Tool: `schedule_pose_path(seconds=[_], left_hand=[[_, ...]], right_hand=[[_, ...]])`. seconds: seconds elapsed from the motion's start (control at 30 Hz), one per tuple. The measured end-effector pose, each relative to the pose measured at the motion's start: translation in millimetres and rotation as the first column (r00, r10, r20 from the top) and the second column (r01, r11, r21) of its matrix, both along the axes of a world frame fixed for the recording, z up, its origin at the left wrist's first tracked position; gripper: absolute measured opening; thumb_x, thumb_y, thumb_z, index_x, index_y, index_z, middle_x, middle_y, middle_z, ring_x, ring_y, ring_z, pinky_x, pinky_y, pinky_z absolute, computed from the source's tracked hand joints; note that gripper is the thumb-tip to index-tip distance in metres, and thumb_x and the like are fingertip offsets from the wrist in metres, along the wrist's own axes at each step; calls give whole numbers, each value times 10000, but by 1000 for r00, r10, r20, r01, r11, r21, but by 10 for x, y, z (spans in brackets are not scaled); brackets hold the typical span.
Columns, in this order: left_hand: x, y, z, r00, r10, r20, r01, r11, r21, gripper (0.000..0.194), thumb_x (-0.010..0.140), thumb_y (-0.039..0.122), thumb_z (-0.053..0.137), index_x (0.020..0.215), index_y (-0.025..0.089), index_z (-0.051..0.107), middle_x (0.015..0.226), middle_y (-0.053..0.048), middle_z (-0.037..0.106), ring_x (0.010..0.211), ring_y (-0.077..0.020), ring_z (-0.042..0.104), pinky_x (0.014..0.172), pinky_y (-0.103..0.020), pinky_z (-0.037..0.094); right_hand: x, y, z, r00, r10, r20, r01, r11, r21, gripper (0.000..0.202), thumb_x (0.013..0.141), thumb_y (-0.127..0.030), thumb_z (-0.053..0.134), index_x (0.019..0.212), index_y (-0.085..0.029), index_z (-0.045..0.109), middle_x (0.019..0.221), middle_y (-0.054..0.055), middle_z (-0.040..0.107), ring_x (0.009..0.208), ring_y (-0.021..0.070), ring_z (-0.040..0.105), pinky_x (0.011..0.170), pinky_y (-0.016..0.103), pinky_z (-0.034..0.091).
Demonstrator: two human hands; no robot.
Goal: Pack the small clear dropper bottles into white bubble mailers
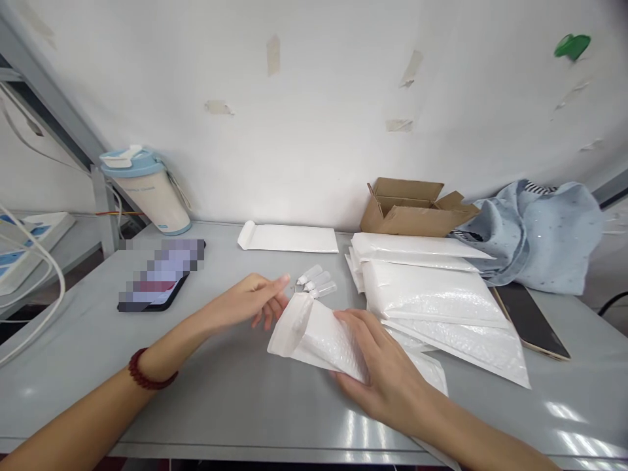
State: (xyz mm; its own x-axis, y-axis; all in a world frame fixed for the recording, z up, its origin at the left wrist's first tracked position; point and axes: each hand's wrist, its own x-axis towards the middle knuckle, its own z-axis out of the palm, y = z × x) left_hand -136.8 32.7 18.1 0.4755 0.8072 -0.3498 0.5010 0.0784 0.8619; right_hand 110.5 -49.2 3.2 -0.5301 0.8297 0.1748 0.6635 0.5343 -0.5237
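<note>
- Right hand [387,373]: lying palm-down on a white padded bubble mailer envelope [318,337], fingers spread over it and gripping its near edge, holding it slightly lifted off the grey table [235,399].
- White padded bubble mailer envelope: sitting at the middle of the table, its open flap end pointing toward the left hand, its rear part hidden under the right hand.
- Left hand [255,304]: hovering just left of the envelope's flap, fingers loosely curled and holding nothing; a dark red beaded bracelet [147,373] is circling the wrist.
- Three small clear plastic vials with white tips [316,281]: lying side by side on the table just beyond the envelope's flap, near the left fingertips.
- Stack of white padded mailers [432,301]: resting to the right of the held envelope, fanned out.
- Flat white paper envelope [289,239]: lying near the wall, apart from the rest.
- Open brown cardboard box [412,209]: standing against the wall behind the stack.
- Light blue cloth bundle [540,232]: lying at the far right, with a dark phone [532,320] in front of it.
- Black phone with blurred screen [159,278]: lying at the left.
- White tumbler with pale blue lid [150,190]: standing at the far left corner.
</note>
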Motion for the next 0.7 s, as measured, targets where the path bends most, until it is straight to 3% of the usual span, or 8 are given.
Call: schedule_pose_path(seconds=[0.1, 0.23, 0.3, 0.4, 0.57, 0.7], left_hand=[[2, -58, 48, 983, -184, -16, 181, 978, -106, 472, 845, 518, 434, 602, 142, 585, 551, -37, 625, 447, -111, 513, 401, -197, 357], [43, -113, 2, 979, -181, -91, 173, 980, -94, 371, 833, 402, 466, 551, 162, 490, 467, 7, 547, 387, -95, 468, 348, -179, 295], [59, -126, -9, 980, -175, -100, 165, 981, -99, 350, 832, 372, 455, 551, 165, 478, 459, 14, 530, 389, -100, 482, 340, -177, 273], [86, -145, -12, 981, -154, -116, 144, 986, -89, 353, 832, 355, 445, 532, 169, 446, 456, 20, 520, 392, -101, 484, 347, -181, 270], [192, -218, -61, 990, -89, -110, 99, 992, 83, 391, 860, 352, 414, 513, 182, 356, 453, 42, 471, 416, -90, 437, 409, -200, 313], [267, -292, -83, 982, -111, -154, 149, 953, 263, 387, 915, 353, 329, 583, 181, 427, 542, 35, 513, 517, -110, 481, 524, -229, 377]], right_hand=[[-5, 7, -26, 998, 11, 70, -14, 999, 42, 622, 813, -274, 571, 1347, -169, 270, 1289, 176, 403, 1149, 295, 437, 905, 466, 443], [-7, 24, -46, 954, 189, 231, -220, 968, 116, 596, 875, -400, 515, 1382, -181, 291, 1450, 178, 296, 1321, 347, 267, 993, 569, 332], [-6, 30, -40, 915, 279, 292, -307, 950, 55, 594, 902, -464, 457, 1400, -186, 291, 1481, 153, 279, 1356, 327, 229, 1026, 569, 298], [-4, 39, -14, 888, 331, 319, -329, 942, -63, 652, 908, -540, 397, 1429, -174, 257, 1495, 144, 255, 1372, 303, 213, 1063, 553, 260], [7, 47, -4, 897, 349, 271, -327, 937, -126, 678, 900, -561, 394, 1445, -194, 226, 1503, 126, 234, 1384, 294, 178, 1086, 551, 212], [8, 37, -30, 906, 339, 254, -319, 940, -119, 699, 871, -470, 499, 1448, -199, 212, 1498, 118, 259, 1382, 289, 189, 1090, 546, 204]])
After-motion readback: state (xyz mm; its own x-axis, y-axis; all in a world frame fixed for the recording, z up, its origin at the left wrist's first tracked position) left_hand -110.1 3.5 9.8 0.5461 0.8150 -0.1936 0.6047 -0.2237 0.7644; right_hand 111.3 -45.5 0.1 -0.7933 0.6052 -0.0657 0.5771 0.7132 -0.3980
